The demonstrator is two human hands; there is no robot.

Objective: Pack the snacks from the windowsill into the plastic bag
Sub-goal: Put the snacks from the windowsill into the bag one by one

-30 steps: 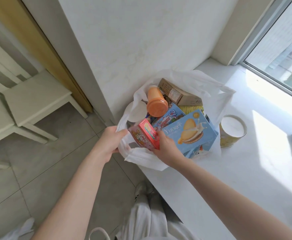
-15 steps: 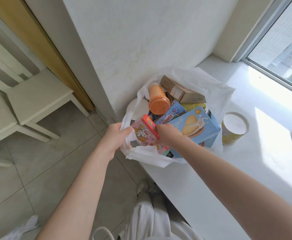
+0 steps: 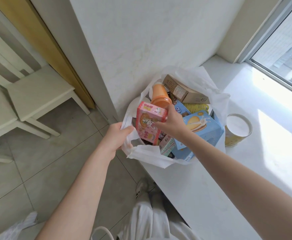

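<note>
We find the bag at the left end of the windowsill, against the wall, its mouth open and crowded with snacks. The left hand grips the bag's near rim, fingers curled round the bunched plastic, as it did half a second ago. The right hand holds the pink box by its right edge, thumb on the printed face and fingers wrapped over the upper corner.

Change noted: the pink box was earlier low and tilted with a narrow side upward. It now stands higher and nearly upright, its face turned toward the camera and its top edge just beside the orange cup. Its lower end is inside the bag's mouth. The brown box and blue box lie in the bag as before. The can remains on the windowsill, just beside the bag and outside it.
</note>
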